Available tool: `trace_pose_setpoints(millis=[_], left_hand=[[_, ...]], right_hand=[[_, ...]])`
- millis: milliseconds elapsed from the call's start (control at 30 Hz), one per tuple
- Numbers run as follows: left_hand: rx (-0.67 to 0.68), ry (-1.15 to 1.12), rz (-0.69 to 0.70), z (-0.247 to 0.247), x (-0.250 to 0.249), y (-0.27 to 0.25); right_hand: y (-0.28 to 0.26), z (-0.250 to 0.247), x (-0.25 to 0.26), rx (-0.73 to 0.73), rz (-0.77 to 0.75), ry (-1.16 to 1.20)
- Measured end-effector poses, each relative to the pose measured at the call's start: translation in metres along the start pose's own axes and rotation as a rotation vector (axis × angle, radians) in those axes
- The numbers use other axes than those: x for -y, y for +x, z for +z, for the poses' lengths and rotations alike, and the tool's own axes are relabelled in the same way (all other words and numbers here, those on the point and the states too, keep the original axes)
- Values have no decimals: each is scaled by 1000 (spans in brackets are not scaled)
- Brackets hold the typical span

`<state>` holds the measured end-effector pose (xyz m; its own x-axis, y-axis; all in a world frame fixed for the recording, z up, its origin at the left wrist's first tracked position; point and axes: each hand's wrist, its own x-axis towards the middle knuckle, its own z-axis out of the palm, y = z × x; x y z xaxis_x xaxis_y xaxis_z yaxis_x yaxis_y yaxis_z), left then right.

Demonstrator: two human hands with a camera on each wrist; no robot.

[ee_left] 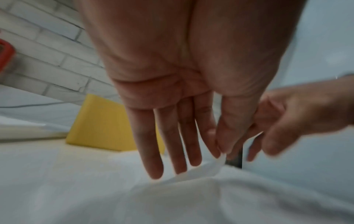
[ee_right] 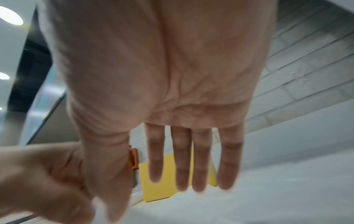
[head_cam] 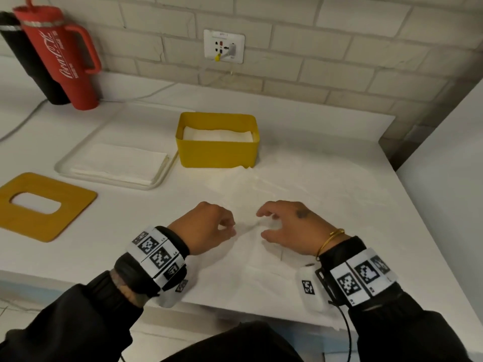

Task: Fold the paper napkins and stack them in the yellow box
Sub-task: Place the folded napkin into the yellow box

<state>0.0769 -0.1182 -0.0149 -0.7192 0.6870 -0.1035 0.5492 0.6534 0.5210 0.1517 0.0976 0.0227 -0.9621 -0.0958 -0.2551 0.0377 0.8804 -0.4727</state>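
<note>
Left hand [head_cam: 209, 226] pinches a raised fold of the unfolded napkin [head_cam: 274, 205], which lies stretched from the counter's near edge toward the yellow box [head_cam: 217, 152]; right hand [head_cam: 290, 226] hovers, fingers straight, holding nothing.

Yellow box [head_cam: 217, 150] at twelve o'clock, white napkins [head_cam: 218, 134] inside. White desk [head_cam: 326, 163], white unfolded napkin [head_cam: 264, 246] barely distinct against it. Mustard-yellow lid [head_cam: 44, 207] at nine o'clock. White stack [head_cam: 120, 163] on a pale, possibly cream tray [head_cam: 78, 148]. Red tumbler [head_cam: 62, 56] with white script beside a black tumbler [head_cam: 31, 64] at eleven o'clock. Black-and-white checkered markers on wristbands [head_cam: 156, 254]; gold bangle [head_cam: 329, 240].
</note>
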Motion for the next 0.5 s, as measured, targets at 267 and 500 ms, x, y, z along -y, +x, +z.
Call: trace_pose_setpoints(millis=[267, 500], left_hand=[[-336, -603, 100, -81, -28, 4], [-124, -1049, -73, -54, -15, 14]], right_hand=[[37, -9, 13, -223, -111, 567], [47, -17, 2, -293, 66, 1189]])
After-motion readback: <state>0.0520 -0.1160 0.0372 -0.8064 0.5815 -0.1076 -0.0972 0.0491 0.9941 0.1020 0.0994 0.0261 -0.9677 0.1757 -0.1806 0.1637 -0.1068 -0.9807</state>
